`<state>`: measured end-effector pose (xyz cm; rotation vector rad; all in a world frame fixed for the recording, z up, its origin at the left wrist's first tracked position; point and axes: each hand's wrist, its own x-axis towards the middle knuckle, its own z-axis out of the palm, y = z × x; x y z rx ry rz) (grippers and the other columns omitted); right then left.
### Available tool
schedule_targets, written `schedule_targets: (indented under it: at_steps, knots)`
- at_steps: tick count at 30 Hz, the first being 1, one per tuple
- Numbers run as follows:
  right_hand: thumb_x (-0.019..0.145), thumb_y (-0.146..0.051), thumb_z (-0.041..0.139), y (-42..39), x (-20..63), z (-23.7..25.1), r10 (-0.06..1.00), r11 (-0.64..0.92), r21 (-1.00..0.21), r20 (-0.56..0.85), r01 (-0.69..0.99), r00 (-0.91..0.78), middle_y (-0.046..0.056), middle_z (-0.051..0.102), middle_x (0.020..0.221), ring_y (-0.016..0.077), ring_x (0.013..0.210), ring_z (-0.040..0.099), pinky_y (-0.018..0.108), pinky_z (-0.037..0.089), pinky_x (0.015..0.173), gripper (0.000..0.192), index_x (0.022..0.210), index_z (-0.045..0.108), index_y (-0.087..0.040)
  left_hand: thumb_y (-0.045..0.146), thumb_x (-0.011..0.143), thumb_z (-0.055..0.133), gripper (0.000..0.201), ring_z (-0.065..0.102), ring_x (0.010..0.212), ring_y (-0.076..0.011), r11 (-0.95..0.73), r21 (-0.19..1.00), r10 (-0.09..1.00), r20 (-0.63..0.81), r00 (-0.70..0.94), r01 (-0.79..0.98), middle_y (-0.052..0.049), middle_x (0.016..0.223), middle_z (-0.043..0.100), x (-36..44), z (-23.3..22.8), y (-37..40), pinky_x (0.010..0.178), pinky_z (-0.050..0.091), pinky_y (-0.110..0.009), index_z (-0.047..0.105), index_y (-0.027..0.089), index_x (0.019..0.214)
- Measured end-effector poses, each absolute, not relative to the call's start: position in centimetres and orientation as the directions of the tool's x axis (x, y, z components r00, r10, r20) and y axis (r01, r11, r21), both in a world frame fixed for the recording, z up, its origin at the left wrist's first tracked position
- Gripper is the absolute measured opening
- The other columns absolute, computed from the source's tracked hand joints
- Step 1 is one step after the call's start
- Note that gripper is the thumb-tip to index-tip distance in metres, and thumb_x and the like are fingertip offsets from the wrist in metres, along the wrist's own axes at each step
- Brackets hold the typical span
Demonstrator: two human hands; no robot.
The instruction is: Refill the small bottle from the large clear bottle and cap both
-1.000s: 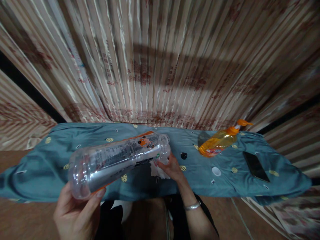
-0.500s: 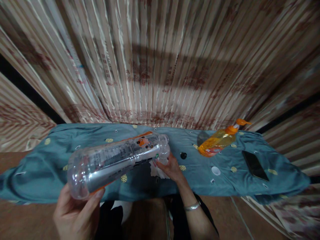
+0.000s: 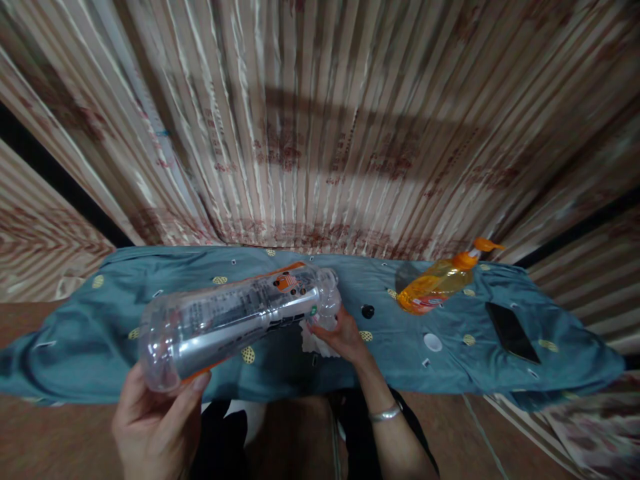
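Note:
A large clear plastic bottle (image 3: 225, 323) with a silver and orange label lies tilted across the air above the cloth, its base at lower left and its neck end at right. My left hand (image 3: 157, 423) is closed on the base, thumb along the underside. Around the clear plastic at the neck end, my right hand (image 3: 343, 337) is closed. Whether that clear plastic is all one piece with the bottle, I cannot tell. A crumpled white tissue (image 3: 320, 348) shows just below my right hand, partly hidden. To the right lies a small black cap (image 3: 368, 311).
A blue-green cloth (image 3: 280, 380) with yellow patterns covers the table. At right are a pump bottle of orange liquid (image 3: 437, 287), a white disc (image 3: 433, 343) and a dark phone (image 3: 513, 331). A striped curtain (image 3: 320, 133) hangs behind.
Almost nothing differs. The bottle's base and my left hand have shifted very slightly right and up; my right hand keeps its place.

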<state>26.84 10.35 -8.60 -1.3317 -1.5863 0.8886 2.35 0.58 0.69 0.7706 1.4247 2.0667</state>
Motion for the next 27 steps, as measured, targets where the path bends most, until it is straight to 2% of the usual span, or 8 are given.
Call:
schedule_targets:
  at_steps: [6, 15, 19, 27]
  knots:
    - [0.072, -0.032, 0.076, 10.39, 26.97, -8.71, 0.983, 0.182, -0.932, 0.169, 0.313, -0.068, 0.008, 0.077, 0.112, 0.0287, 0.101, 0.073, 0.047, 0.058, 0.093, 0.055, 0.123, 0.059, -0.021, 0.029, 0.05, 0.093, 0.056, 0.072, 0.093, -0.0169, -0.328, 0.939, 0.698, 0.164, -0.697, -0.107, 0.001, 0.104, 0.076, 2.31, 0.65, 0.8, 0.089, 0.057, -0.025, 0.077, 0.028, 0.103]
    - [0.069, -0.032, 0.078, 10.55, 27.16, -8.31, 0.993, 0.106, -0.953, 0.089, 0.282, -0.075, 0.008, 0.076, 0.112, 0.0277, 0.101, 0.073, 0.043, 0.056, 0.093, 0.058, 0.123, 0.059, -0.02, 0.026, 0.05, 0.092, 0.058, 0.073, 0.095, -0.0168, -0.338, 0.938, 0.686, 0.187, -0.703, -0.081, 0.001, 0.105, 0.077, 2.39, 0.65, 0.7, 0.09, 0.057, -0.024, 0.078, 0.028, 0.106]
    - [0.069, -0.031, 0.079, 10.6, 27.24, -8.13, 0.993, 0.109, -0.953, 0.089, 0.283, -0.082, 0.008, 0.076, 0.114, 0.0286, 0.104, 0.072, 0.043, 0.056, 0.093, 0.058, 0.123, 0.06, -0.021, 0.026, 0.051, 0.091, 0.057, 0.073, 0.096, -0.017, -0.342, 0.937, 0.686, 0.197, -0.7, -0.073, 0.001, 0.107, 0.077, 2.47, 0.87, 0.52, 0.093, 0.056, -0.025, 0.078, 0.029, 0.106]
    - [0.071, -0.033, 0.08, 10.57, 27.32, -8.35, 0.99, 0.134, -0.946, 0.114, 0.294, -0.086, 0.009, 0.075, 0.117, 0.0289, 0.106, 0.072, 0.043, 0.056, 0.095, 0.059, 0.125, 0.059, -0.021, 0.022, 0.049, 0.09, 0.056, 0.072, 0.092, -0.0152, -0.348, 0.935, 0.678, 0.197, -0.708, -0.072, 0.003, 0.104, 0.077, 2.32, 0.85, 0.64, 0.089, 0.057, -0.022, 0.078, 0.028, 0.103]
